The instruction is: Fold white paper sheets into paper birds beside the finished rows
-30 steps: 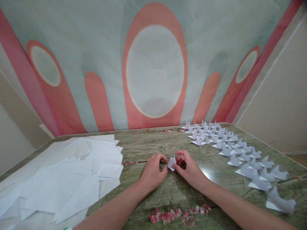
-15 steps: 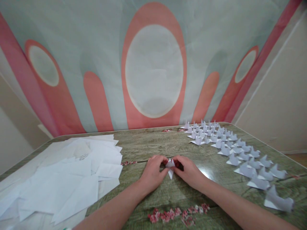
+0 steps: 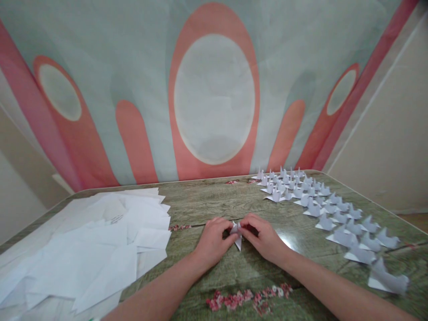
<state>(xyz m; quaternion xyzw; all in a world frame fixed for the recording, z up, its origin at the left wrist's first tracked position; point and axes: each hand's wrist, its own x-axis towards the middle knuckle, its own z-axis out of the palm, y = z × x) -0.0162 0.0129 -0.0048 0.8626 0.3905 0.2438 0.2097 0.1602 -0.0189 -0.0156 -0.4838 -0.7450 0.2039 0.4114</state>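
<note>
At the middle of the table, a small white folded paper bird (image 3: 237, 242) is pinched between my two hands, its pointed end toward me. My left hand (image 3: 214, 238) grips its left side with thumb and fingertips. From the right, my right hand (image 3: 262, 236) pinches the paper's upper right part. The fingers hide much of the folds. Finished-looking white paper birds (image 3: 341, 235) stand in slanting rows at the right.
White paper sheets (image 3: 83, 263) lie in an overlapping spread on the left. The wood-patterned table (image 3: 200, 200) carries a pink flower print (image 3: 234, 300) near its front. Behind its far edge rises a wall with a pink and grey backdrop (image 3: 214, 169).
The folded paper has turned slightly between my fingers, its lower tip shifting a little to the right. Both hands have barely moved and keep their hold.
</note>
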